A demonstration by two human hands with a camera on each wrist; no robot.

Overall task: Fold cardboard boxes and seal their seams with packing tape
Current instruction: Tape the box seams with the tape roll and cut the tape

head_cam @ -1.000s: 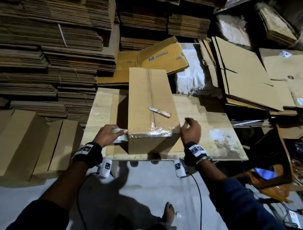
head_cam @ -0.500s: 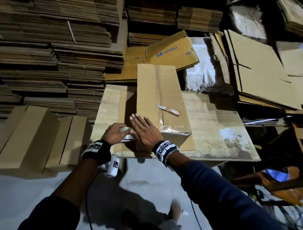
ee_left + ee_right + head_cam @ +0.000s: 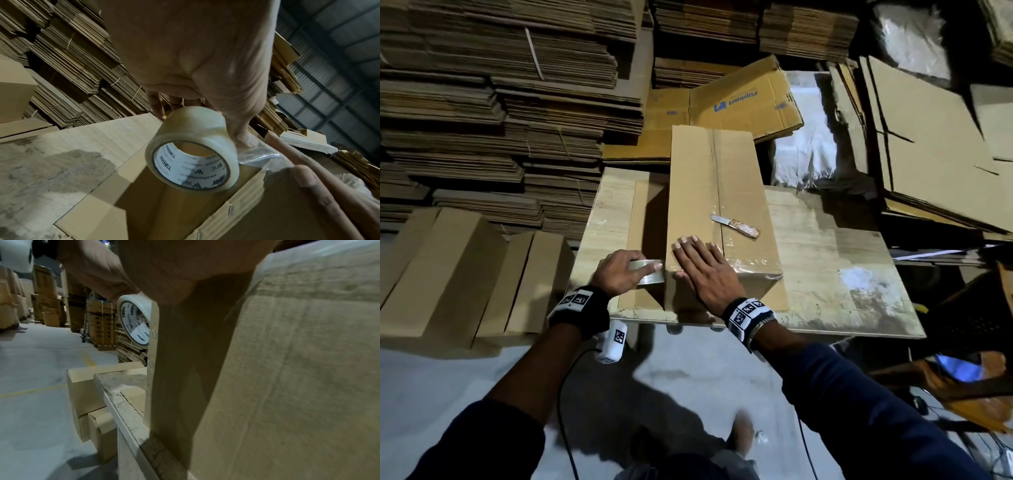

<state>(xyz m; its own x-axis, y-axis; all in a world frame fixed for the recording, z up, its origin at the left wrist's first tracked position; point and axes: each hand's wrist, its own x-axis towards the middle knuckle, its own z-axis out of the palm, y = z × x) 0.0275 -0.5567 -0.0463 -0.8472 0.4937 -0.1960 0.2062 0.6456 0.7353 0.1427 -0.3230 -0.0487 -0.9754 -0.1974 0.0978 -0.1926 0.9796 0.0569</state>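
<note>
**Tape strip at near end of box: hand positions**

On the worktable [image 3: 825,260], the folded cardboard box [image 3: 698,192] stands lengthwise, its far end overhanging the table's far edge. All locations below are ref. the box.

- Left hand [image 3: 619,270]: at box's near-left corner, fingers curled round the clear tape roll [image 3: 649,272]. Roll sits against the box's left side wall, just below the top edge. In the left wrist view the thumb presses on the roll [image 3: 192,151] and a stretch of clear tape runs from it over the box edge.
- Right hand [image 3: 703,270]: flat on box top at the near end, fingers straight and spread, palm down on the tape, holding nothing.
- Hands sit close together, approx. side by side, w/ the box's left top edge between them.
- Knife [image 3: 736,226]: lies on box top, right of the centre seam, beyond the right hand, apart from it.
- Flat cardboard stacks [image 3: 500,102]: left of and beyond the box.
</note>
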